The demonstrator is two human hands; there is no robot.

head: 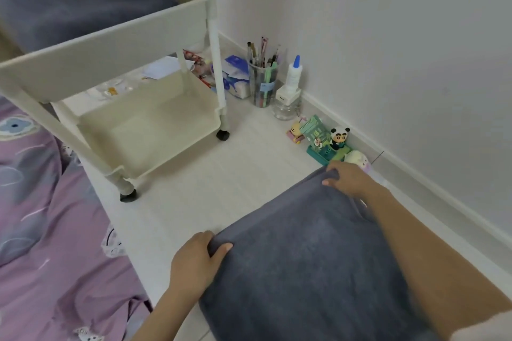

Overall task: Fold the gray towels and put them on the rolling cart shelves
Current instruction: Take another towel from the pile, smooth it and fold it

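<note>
Gray terry, the towel [310, 257] lay spread on the white floor [194, 191], its far edge pinched at both corners: the left hand [194, 260] gripped the near-left corner, the right hand [350, 178] curled over the far one. Beyond the left hand stood the rolling cart [110, 44], another gray towel [72, 0] heaped in its upper shelf. Toy figures [332, 141] sat just past the right hand.

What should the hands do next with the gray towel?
Probably fold it again: the left hand and right hand each grip a far corner of the gray towel, which lies wide on the floor. The cart's bottom shelf looks narrower.
</note>
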